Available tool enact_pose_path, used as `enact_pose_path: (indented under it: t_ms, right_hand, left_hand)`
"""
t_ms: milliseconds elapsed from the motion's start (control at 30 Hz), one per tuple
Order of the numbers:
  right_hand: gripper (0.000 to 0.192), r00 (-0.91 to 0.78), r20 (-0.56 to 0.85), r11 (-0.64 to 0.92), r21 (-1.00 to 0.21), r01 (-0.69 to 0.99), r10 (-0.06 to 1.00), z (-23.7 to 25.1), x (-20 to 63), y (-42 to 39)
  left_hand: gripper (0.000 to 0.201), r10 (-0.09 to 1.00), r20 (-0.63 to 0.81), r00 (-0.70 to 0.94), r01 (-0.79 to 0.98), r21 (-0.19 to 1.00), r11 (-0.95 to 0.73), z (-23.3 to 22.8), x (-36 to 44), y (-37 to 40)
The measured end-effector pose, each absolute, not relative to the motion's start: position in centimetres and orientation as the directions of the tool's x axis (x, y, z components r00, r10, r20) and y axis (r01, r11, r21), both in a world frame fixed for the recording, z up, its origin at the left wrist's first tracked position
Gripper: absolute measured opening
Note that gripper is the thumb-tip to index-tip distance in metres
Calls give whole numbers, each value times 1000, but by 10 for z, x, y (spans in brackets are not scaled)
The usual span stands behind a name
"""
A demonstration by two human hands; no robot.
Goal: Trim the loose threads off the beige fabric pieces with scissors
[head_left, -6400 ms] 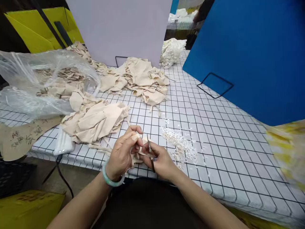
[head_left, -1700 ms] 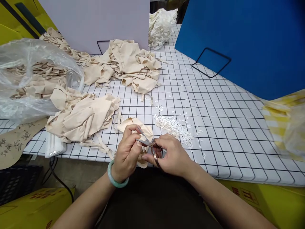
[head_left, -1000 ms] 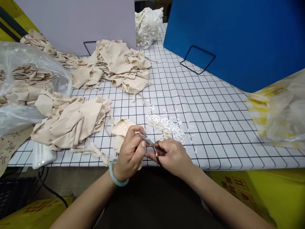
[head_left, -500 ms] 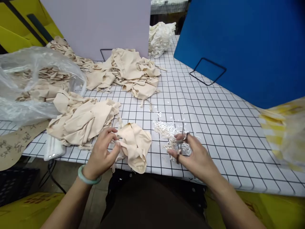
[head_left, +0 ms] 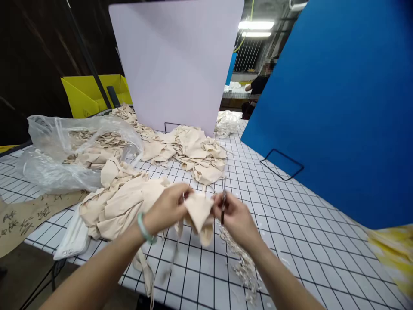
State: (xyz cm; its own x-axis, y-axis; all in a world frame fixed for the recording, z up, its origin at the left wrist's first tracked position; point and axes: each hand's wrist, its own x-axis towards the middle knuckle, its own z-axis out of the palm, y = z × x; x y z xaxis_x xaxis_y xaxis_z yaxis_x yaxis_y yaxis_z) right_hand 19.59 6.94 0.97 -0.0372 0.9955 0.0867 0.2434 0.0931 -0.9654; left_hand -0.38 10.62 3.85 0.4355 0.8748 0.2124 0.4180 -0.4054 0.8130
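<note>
Beige scraps inside plastic bag

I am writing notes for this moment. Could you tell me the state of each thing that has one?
Left hand: closed on the beige fabric piece, lifted above the table.
Right hand: holds the scissors, also pinches the fabric piece.
Scissors: blades look shut; blurred.
Plastic bag: open, part filled with fabric.
White clippings: scattered on the checked table.
</note>
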Motion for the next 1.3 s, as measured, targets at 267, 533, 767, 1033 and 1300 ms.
enact_pose_path:
  t_ms: [267, 533, 767, 1033, 1300]
  right_hand:
    - [16, 320, 463, 203, -776, 598, 827, 59, 228, 227]
    - [33, -77, -10, 40, -786, 617, 997, -53, 139, 113]
    - [18, -123, -18, 49, -854, 518, 992, -62, 111, 100]
    - [41, -441, -232, -259, -966, -2, 867, -21, 191, -16]
    - [28, -350, -249, -279, -959, -38, 903, -33, 211, -53]
  left_hand:
    - [27, 911, 399, 101, 267, 872, -411, 76, 15, 226]
    - [16, 955, 139, -263, 121, 987, -110, -41, -53, 104]
    - [22, 939, -124, -322, -153, 985, 78, -58, -56, 44]
    - [22, 870, -473, 138, -606, 654, 452, -38, -4, 8]
    - [36, 848, -451, 280, -425, 734, 530, -11, -7, -22]
